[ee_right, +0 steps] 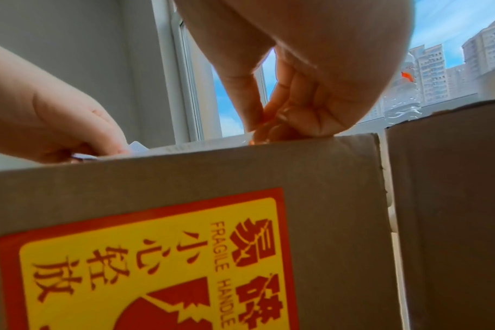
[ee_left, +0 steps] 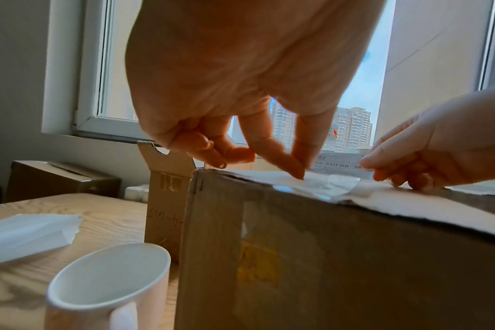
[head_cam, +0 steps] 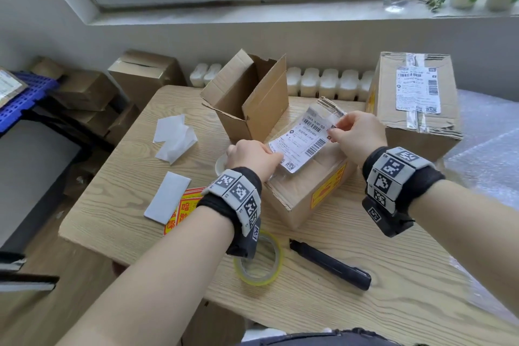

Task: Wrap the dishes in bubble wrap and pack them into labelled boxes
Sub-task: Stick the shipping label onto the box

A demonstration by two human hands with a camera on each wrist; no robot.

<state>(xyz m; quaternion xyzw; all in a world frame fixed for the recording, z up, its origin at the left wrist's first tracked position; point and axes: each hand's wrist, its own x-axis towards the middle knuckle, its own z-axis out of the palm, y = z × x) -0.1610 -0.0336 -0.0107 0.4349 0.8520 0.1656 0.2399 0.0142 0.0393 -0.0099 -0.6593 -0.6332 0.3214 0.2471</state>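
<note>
A closed cardboard box (head_cam: 306, 191) sits mid-table with a yellow-and-red fragile sticker (ee_right: 156, 263) on its side. A white shipping label (head_cam: 302, 139) with barcodes lies over the box top. My left hand (head_cam: 252, 159) pinches the label's near left edge, thumb and forefinger pressed together (ee_left: 300, 172). My right hand (head_cam: 355, 135) pinches the label's far right edge (ee_right: 257, 131), knuckles resting on the box top. A white mug (ee_left: 108, 285) stands on the table by the box's left side, mostly hidden behind my left hand in the head view.
An empty open box (head_cam: 247, 98) stands behind, a taped labelled box (head_cam: 415, 101) at the right. Tape roll (head_cam: 259, 260), black utility knife (head_cam: 330, 268), white backing papers (head_cam: 174, 137) and fragile stickers (head_cam: 182, 209) lie on the wooden table (head_cam: 365, 303). Bubble wrap (head_cam: 488, 149) spreads right.
</note>
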